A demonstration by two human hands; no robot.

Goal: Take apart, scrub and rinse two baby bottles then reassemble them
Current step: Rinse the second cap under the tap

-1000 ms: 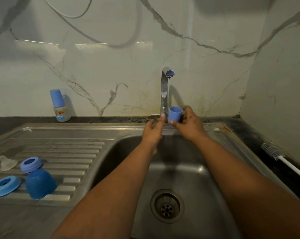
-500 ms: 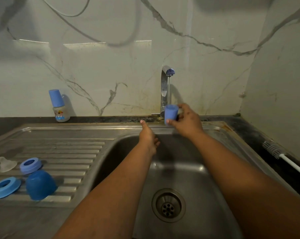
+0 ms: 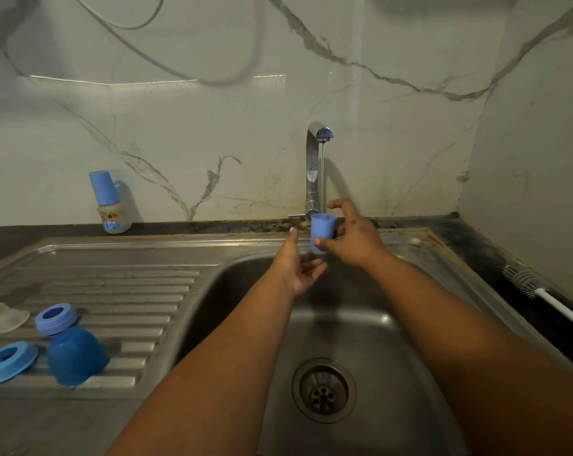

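Right hand pinches a small blue cap, mouth up, over the back edge of the sink. Thumb at the cap's lower end, fingers behind it, index finger raised above the rim. Cap sits directly under the tap; a thin stream of water runs from the spout down into it.

Left hand just left of and below the cap, palm turned up, fingers loosely relaxed, thumb pointing up. It holds nothing and does not touch the cap.

Drainboard, front left corner: dark blue dome cap mouth down, a light blue ring to its left, a paler ring behind it, a clear teat at the left edge.

One assembled bottle with blue cap stands upright on the dark counter behind the drainboard, against the wall.

Bottle brush lies on the counter along the sink's right edge, bristles toward the wall.
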